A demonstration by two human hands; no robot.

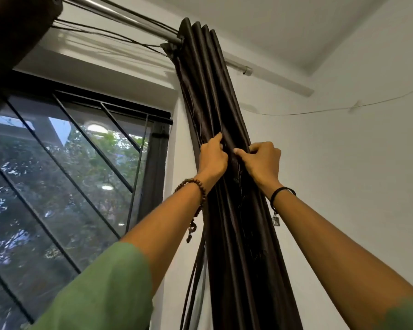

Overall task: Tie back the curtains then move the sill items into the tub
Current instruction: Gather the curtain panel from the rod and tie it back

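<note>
A dark brown curtain [215, 96] hangs gathered in folds from the right end of a metal rod [119, 14], beside the window's right edge. My left hand [212, 160] grips the folds from the left at about mid height. My right hand [262, 161] pinches the folds from the right, level with the left hand and almost touching it. Thin dark cords [196, 277] dangle along the curtain's left side. A second dark curtain [14, 32] is bunched at the top left corner. The sill, its items and the tub are out of view.
A window [65, 167] with dark frame and slanted bars fills the left side, with trees outside. White wall [343, 163] lies to the right of the curtain, crossed by a thin wire [320, 111]. The rod's end bracket [247, 70] sticks out past the curtain.
</note>
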